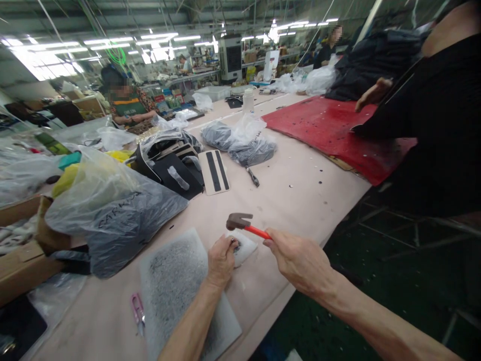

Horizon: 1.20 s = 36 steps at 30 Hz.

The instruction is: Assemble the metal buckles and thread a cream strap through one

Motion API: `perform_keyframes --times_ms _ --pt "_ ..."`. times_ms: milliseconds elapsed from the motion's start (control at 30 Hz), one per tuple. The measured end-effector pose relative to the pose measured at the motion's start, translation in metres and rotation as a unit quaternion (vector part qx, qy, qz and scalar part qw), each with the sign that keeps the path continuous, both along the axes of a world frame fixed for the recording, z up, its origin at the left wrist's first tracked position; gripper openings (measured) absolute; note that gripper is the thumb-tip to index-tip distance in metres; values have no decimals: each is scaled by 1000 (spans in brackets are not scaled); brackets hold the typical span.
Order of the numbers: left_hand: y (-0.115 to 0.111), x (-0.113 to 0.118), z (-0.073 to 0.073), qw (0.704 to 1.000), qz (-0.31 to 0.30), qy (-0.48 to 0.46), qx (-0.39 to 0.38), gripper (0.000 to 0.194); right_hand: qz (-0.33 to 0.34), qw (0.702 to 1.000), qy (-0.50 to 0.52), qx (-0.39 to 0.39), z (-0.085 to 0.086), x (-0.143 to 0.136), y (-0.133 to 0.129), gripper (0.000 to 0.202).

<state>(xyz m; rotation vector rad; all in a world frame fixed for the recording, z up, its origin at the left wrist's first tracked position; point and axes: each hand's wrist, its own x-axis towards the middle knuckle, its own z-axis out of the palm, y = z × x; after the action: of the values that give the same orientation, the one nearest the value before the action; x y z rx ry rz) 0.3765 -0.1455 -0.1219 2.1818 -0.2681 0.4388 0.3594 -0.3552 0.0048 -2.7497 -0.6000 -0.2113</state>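
My right hand (296,255) is wrapped round the red handle of a claw hammer (240,221), whose dark metal head hovers above the table. Just below the hammer head, my left hand (221,259) pinches something small that its fingers mostly hide. That pinch is over a small white block (245,247), with dark marks beside the fingertips. Under my left forearm lies a larger whitish board (176,281), its top speckled grey. Pink-handled thread snips (138,312) rest to the left of that board.
Plastic bags of dark pieces (128,225) crowd the left side, beside a cardboard box (24,271). Ahead lies a cream panel with two black strips (214,172). A red mat (319,123) covers the far right, where a co-worker in black (443,135) stands. Another person sits at the left.
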Motion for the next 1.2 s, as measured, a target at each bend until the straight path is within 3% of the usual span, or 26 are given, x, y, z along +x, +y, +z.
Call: perform_keyframes --times_ms 100,233,367,500,600,700,900,1100,1200 --pt "1 0 -2 1000 -3 -4 2 18 8 998 -35 52 1 -3 3 26" --pt "2 1 -4 1000 -3 -10 7 18 7 999 30 -42 -3 -6 4 21" --pt "1 1 -6 1000 -5 -15 7 19 2 999 29 13 -7 -8 4 22" --pt "1 1 -5 1000 -4 -21 5 16 -10 997 77 -8 -12 -5 8 19" --pt "1 0 -2 1000 -12 -9 -3 18 -62 987 119 85 -26 6 17 17" --pt "2 0 1 1000 -15 14 -16 17 -120 964 160 177 -51 24 29 16" --pt "5 -1 0 999 -16 -13 -45 16 -139 938 230 218 -95 43 44 13" --pt "8 -4 0 982 82 39 -164 14 -158 936 231 213 -100 38 46 15" --pt "6 -4 3 977 69 68 -191 14 -159 938 228 207 -99 38 47 15"
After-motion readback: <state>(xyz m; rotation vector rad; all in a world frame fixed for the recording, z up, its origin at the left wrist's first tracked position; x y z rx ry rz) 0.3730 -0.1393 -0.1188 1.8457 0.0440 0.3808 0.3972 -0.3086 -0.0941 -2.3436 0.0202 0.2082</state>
